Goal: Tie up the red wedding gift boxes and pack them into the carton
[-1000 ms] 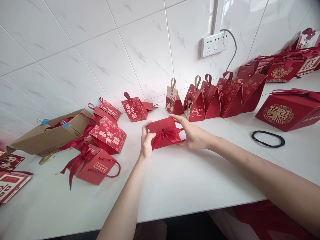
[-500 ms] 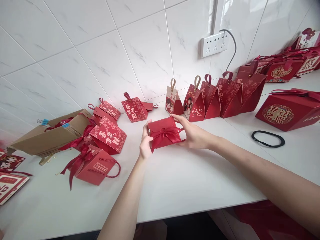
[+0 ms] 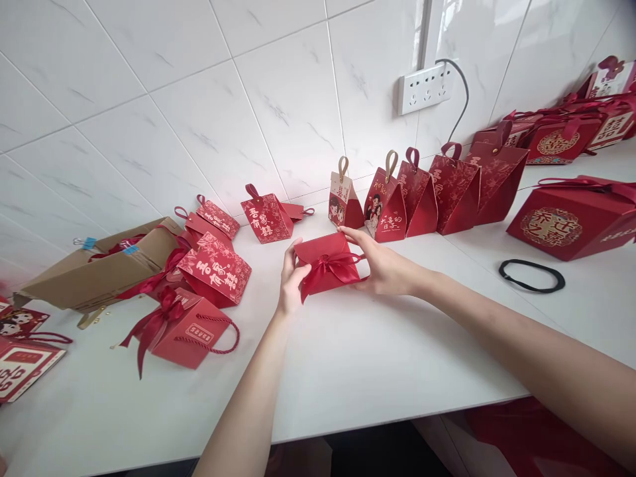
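Between my two hands is a small red gift box (image 3: 318, 248) with a red ribbon bow (image 3: 332, 266) tied across its front. My left hand (image 3: 293, 278) grips its left end, the thumb lying on the front by the bow. At the right end, my right hand (image 3: 377, 265) holds the box between fingers on the top edge and thumb below. Behind it stands a small cream and red box (image 3: 342, 202) with a tan loop, beside a red triangular box (image 3: 386, 209) with printed figures.
Several red triangular boxes (image 3: 454, 195) line the tiled wall. To the left are a cardboard tray (image 3: 99, 265) and a red box with a rope handle (image 3: 191, 328). A black band (image 3: 531, 275) and a large red box (image 3: 571, 218) lie right. A power strip (image 3: 424, 89) is on the wall.
My left thumb has shifted slightly inward and up toward the bow. At the far left edge, the patterned box has moved a little to the right. The held box stays in place.
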Tool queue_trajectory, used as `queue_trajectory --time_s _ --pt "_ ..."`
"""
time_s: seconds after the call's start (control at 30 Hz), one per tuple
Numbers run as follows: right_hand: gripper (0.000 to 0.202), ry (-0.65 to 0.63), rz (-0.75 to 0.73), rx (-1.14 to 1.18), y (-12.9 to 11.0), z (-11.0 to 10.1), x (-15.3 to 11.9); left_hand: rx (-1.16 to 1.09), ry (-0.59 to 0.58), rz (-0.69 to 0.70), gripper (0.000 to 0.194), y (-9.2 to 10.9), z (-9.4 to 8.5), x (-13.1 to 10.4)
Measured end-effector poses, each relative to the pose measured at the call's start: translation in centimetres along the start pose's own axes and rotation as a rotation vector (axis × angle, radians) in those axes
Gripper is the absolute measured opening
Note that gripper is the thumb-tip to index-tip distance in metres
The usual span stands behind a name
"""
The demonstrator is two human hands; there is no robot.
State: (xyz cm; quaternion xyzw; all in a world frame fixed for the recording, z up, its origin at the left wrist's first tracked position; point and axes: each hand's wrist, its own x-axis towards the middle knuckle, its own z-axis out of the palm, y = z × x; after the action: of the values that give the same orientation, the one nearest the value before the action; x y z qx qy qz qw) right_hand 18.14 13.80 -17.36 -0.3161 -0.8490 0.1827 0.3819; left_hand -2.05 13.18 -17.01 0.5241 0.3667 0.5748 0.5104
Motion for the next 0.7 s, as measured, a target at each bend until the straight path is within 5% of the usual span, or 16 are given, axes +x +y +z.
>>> queue_trajectory --time_s 0.37,0.5,0.7 --pt "0.094 -0.002 0.014 0.026 0.09 -0.06 -0.04 -0.037 0.0 -0.036 0.067 0.13 -0.13 -0.02" --pt "0.096 0.004 0.04 0.09 0.26 0.14 0.02 -0.067 -0.034 -0.007 0.056 0.06 -0.08 0.05" --pt "0.09 0.115 0.282 0.292 -0.46 -0.16 0.42 -0.103 -0.057 0.004 0.053 -0.01 0.01 0.24"
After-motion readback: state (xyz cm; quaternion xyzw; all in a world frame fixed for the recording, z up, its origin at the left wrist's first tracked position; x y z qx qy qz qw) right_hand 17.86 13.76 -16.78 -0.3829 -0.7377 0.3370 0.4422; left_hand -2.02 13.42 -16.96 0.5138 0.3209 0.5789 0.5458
